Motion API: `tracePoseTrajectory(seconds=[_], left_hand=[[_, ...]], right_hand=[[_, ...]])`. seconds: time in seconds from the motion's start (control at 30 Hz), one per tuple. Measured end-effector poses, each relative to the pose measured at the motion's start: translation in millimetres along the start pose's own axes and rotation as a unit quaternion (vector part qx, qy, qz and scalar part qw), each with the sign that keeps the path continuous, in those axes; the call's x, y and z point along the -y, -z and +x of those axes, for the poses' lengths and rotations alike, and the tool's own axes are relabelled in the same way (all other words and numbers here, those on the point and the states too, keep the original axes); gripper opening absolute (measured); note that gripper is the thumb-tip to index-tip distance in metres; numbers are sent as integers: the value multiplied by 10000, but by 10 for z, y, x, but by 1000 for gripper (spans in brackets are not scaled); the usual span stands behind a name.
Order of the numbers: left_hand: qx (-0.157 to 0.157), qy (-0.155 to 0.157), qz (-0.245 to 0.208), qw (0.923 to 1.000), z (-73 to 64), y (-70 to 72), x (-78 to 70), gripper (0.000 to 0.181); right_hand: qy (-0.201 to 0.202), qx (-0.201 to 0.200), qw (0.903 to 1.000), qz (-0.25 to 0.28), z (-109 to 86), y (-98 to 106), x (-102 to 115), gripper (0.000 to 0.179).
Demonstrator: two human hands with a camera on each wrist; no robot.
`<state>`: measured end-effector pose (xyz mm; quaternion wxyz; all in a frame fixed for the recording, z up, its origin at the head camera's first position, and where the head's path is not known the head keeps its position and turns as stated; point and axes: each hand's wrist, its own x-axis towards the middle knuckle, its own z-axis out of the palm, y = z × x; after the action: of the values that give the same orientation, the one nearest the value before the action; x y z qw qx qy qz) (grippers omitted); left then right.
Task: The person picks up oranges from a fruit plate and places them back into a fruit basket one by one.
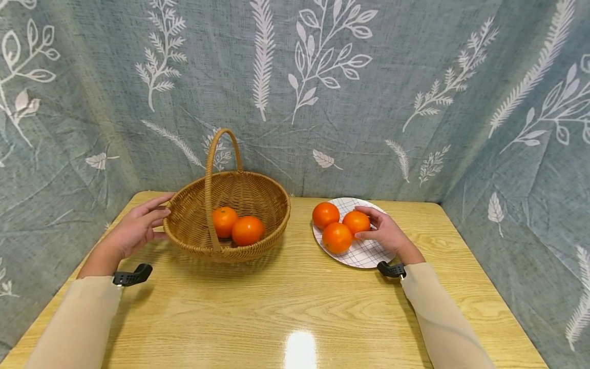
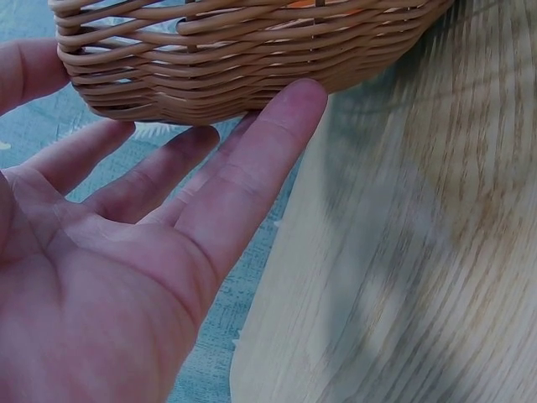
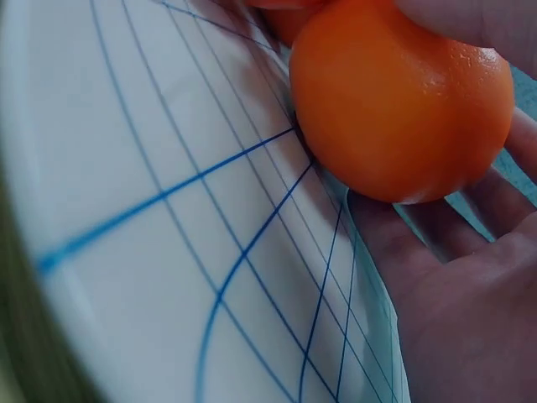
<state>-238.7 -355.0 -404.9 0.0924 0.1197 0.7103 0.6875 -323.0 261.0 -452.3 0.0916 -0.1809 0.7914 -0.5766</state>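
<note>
A wicker basket with a tall arched handle stands on the left of the table, two oranges inside. Against its left end rests my left hand, fingers extended; the left wrist view shows fingertips at the woven side. On the right lies a white plate with a blue-line check, carrying an orange at its left and another at its front. My right hand holds the rightmost orange between thumb and fingers, low over the plate.
The wooden table has a bright light reflection near its front edge. A grey-blue curtain with white leaf prints hangs behind and along both sides. Each wrist wears a black camera mount.
</note>
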Motion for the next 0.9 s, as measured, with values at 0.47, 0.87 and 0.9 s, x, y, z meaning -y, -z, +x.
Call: tracePoseTrajectory(seconds=[0.47,0.87,0.9], left_hand=[[12,-37,-2,10000,-13,14,-27,64],[-60,52,127,9999,-2,20,-7,66],[-57,48,122,9999,-1,22,-3,66]], right_hand=[[104,-325,9994,-106,0,56,226,76],[416,-275,9987,78,5,26,567,75],[434,-271,9987,83,8,12,600,74]])
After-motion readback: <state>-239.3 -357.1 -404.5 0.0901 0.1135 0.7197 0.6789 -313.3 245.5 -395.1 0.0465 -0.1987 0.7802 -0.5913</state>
